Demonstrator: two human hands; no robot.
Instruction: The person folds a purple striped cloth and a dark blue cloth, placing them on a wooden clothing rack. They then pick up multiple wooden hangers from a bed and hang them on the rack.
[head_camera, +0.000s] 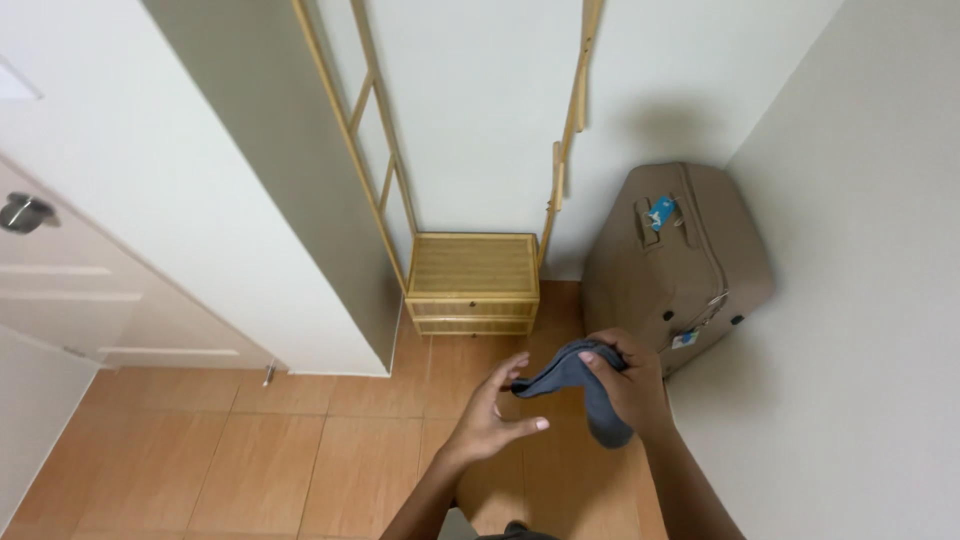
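Two containers are showing from my head view, left to right: a small bamboo drawer unit (472, 283) sitting at the foot of a tall bamboo rack (372, 130) against the wall, drawers pushed shut so I cannot tell what is in them; then a tan suitcase (678, 262) leaning in the corner, zipped, contents hidden, a blue tag hanging by its handle. Far left, a white door (90, 250) with a metal handle is standing just in frame. Tiled wooden-toned floor (250, 450) is running underneath.

Hands next. My left hand (497, 410) is hovering open, fingers spread and loosely curled, thumb pointing right, fingertips just touching the near end of a dark grey-blue sock (575, 385). My right hand (628, 385) is gripping that sock, fingers curling over its top and pinching the fabric, while the loose end is dangling below the palm. Sock is sitting in mid-air between both hands, above the floor and near the suitcase front.
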